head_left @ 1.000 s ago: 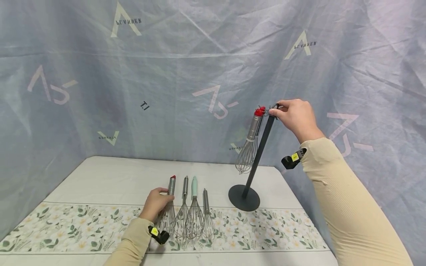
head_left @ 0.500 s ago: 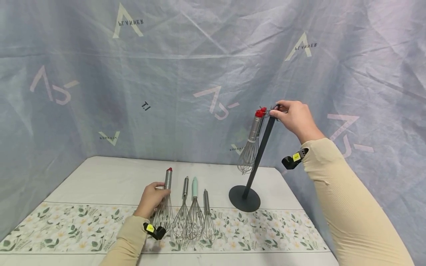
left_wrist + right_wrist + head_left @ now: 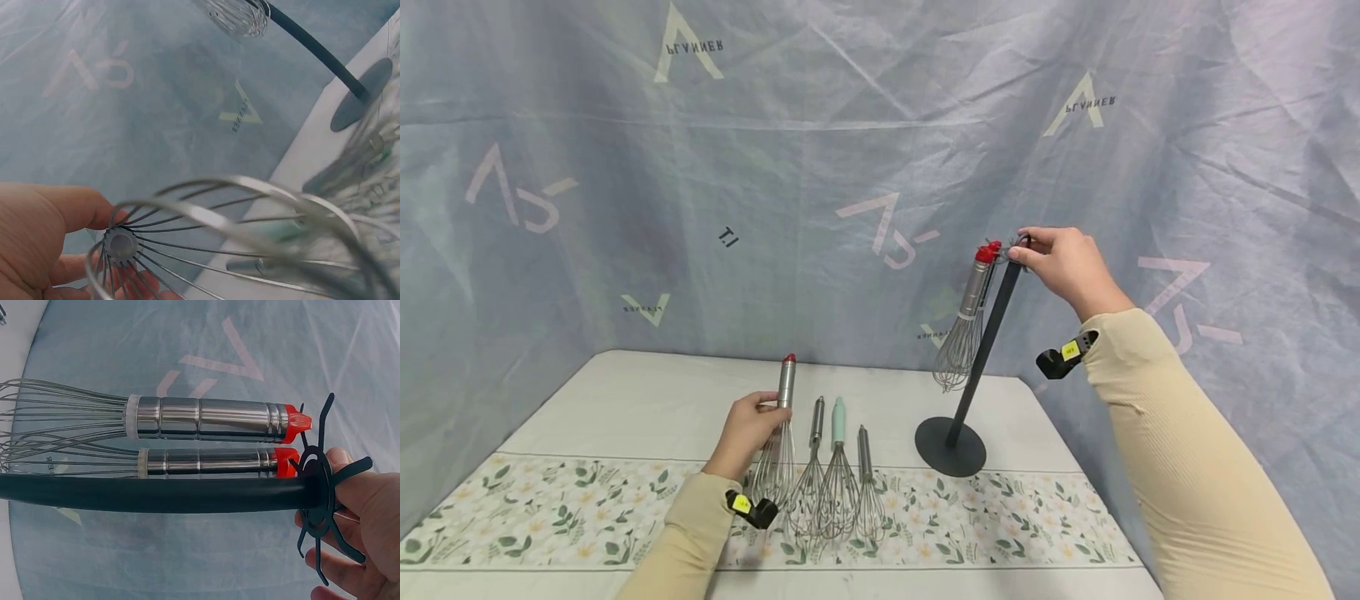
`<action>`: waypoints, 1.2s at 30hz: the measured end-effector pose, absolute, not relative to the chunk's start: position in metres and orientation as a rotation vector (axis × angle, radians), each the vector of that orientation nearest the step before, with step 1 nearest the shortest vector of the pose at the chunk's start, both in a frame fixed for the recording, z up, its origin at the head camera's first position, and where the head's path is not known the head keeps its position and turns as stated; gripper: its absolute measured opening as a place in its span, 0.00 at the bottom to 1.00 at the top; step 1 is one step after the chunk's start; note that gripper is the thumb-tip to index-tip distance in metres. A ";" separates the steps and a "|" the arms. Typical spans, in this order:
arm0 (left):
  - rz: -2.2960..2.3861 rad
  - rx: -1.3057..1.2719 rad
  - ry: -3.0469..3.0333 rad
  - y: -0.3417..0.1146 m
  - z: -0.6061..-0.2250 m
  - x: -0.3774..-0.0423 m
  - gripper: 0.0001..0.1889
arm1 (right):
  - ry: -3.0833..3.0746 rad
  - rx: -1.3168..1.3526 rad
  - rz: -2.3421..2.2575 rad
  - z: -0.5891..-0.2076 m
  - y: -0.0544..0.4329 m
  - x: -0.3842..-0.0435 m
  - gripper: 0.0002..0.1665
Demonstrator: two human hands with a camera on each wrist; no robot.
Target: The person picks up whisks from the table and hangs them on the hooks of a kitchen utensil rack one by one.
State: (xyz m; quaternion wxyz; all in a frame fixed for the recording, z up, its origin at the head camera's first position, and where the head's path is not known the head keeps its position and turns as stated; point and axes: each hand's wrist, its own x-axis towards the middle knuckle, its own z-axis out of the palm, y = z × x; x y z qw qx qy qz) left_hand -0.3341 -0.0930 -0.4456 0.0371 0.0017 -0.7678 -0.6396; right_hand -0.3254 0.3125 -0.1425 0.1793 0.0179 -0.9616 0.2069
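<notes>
My left hand point(image 3: 747, 433) grips a red-tipped whisk point(image 3: 786, 383) near where its steel handle meets the wires; it is raised with the red end up. In the left wrist view, the wire loops point(image 3: 250, 219) spread toward the camera from the fingers. At the top of a black stand point(image 3: 988, 342), my right hand point(image 3: 1067, 262) pinches the hooked ring point(image 3: 319, 487) between thumb and fingers. Two red-tipped whisks point(image 3: 212, 419) hang from its hooks, wires downward, on the side away from the hand.
Right of the left hand, three whisks lie side by side on the table: a steel one point(image 3: 817, 425), one with a mint-green handle point(image 3: 838, 421) and a smaller steel one point(image 3: 865, 454). The stand's round base point(image 3: 951, 447) rests at the table's right. A grey-blue curtain point(image 3: 820, 167) hangs behind.
The left hand has lifted its whisk off the table, first a little leftward, then up and slightly right. The right hand stays on the stand's top. The hanging whisks sway slightly.
</notes>
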 end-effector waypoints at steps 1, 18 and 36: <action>-1.961 -0.010 -2.355 -0.092 -0.443 -0.335 0.26 | -2.720 0.051 0.587 -0.142 0.312 -0.325 0.38; -1.938 -0.142 -2.344 -0.070 -0.388 -0.340 0.26 | -2.686 0.072 0.565 -0.141 0.312 -0.326 0.35; -1.794 -0.421 -2.332 -0.029 -0.324 -0.339 0.25 | -2.661 0.069 0.531 -0.139 0.312 -0.326 0.36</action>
